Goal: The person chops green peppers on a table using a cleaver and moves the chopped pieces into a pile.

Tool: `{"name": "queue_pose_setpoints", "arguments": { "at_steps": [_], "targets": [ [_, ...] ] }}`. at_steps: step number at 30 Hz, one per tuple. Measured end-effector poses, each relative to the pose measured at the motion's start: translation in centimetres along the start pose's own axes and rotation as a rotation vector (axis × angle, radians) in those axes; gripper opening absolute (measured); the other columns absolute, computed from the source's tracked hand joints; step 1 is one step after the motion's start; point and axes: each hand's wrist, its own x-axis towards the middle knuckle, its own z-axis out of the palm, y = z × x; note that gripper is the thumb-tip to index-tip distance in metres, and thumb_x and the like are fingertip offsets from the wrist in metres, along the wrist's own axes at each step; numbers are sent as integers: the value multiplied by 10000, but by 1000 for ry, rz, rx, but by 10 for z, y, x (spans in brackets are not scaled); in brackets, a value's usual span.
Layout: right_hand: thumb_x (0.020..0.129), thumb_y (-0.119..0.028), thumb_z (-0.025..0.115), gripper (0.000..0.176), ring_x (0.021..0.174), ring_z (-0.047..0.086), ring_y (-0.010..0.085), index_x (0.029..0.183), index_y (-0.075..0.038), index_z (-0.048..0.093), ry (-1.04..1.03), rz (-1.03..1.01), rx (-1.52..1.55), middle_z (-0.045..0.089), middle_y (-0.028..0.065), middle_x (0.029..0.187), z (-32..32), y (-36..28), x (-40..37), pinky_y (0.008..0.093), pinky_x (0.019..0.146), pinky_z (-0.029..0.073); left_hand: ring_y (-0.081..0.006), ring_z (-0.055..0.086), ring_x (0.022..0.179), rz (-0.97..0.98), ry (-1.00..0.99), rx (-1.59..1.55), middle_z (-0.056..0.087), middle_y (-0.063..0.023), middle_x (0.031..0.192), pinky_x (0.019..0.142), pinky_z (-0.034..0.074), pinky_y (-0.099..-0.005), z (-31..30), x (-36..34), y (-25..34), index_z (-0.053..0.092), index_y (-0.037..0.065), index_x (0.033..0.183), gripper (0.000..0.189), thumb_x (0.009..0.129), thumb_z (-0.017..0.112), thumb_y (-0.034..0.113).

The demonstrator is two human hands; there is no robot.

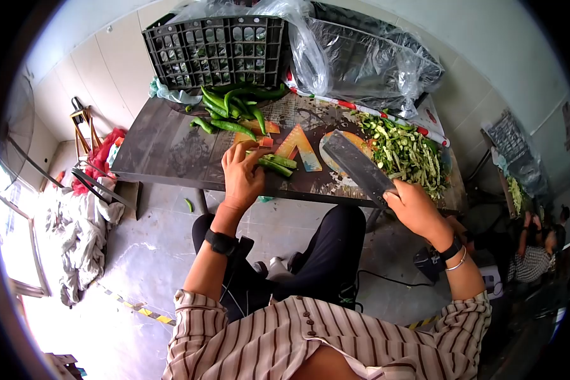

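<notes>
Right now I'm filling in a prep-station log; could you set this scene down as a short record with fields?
Left hand: fingertips at the split, green pepper pieces; how firmly they hold is unclear
Right hand: closed around the handle of the broad, dark metal cleaver
Blade position: between the split pieces and the sliced heap
Whole stock: pile of long, glossy green peppers, in front of the black plastic lattice crate
Cut stock: loose heap of thin green pepper slices
Surface: worn, dark brown table
</notes>
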Motion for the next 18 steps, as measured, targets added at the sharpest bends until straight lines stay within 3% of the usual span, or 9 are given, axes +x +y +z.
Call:
{"name": "queue_pose_setpoints", "arguments": {
  "at_steps": [2,4,5,7,8,11,12,14,18],
  "targets": [
    [869,-147,576,206,666,549,440,863,56,541,74,-21,100,571,252,724,9,8,-6,460,608,438,-280,442,1209,79,-82,96,562,-46,1191,1053,275,-468,-1,7,2,677,135,1058,432,657,576,12],
    [882,-155,570,222,575,538,359,867,64,533,82,-13,173,552,215,658,15,16,-10,417,579,431,-284,362,1317,147,-221,201,523,-33,1298,1110,175,-544,3,17,2,655,155,1155,532,640,588,39],
    [882,-155,570,222,575,538,359,867,64,533,86,-12,174,552,215,658,14,15,-12,417,579,431,-284,362,1317,151,-221,201,523,-33,1298,1110,175,-544,4,21,3,655,155,1155,532,640,588,39],
    [886,-152,570,227,565,536,246,861,69,522,6,159,303,524,184,628,12,9,-17,383,573,426,-284,359,1327,152,-384,193,534,-41,1280,1096,124,-644,4,28,5,641,141,1160,539,629,587,67],
    [897,-154,570,223,511,525,152,832,54,525,38,109,321,511,127,573,16,13,-19,346,505,420,-281,333,1345,157,-460,201,530,-33,1293,1093,102,-664,7,32,-1,673,156,1097,499,603,636,101],
    [913,-164,571,220,429,475,98,810,25,525,-37,252,473,493,47,534,21,20,-27,298,416,383,-273,328,1349,142,-598,202,531,-24,1293,1095,104,-662,1,43,-1,706,164,977,402,580,674,113],
    [913,-164,571,220,429,475,98,810,25,525,-33,255,478,493,47,534,22,20,-29,298,416,383,-268,349,1332,171,-564,175,552,-10,1260,1101,107,-651,1,45,-1,712,166,854,282,575,698,126],
    [927,-178,568,221,386,431,56,799,-6,516,2,234,547,468,-18,528,25,20,-31,259,362,346,-262,371,1313,190,-561,158,566,-2,1218,1109,103,-639,2,45,-3,705,162,827,237,593,691,123],
    [929,-182,568,217,395,440,57,811,-9,510,-13,266,591,457,-23,527,30,27,-33,255,369,354,-249,452,1216,296,-490,170,589,2,1100,1104,158,-591,3,44,2,686,153,771,128,645,692,133]
  ]
}}
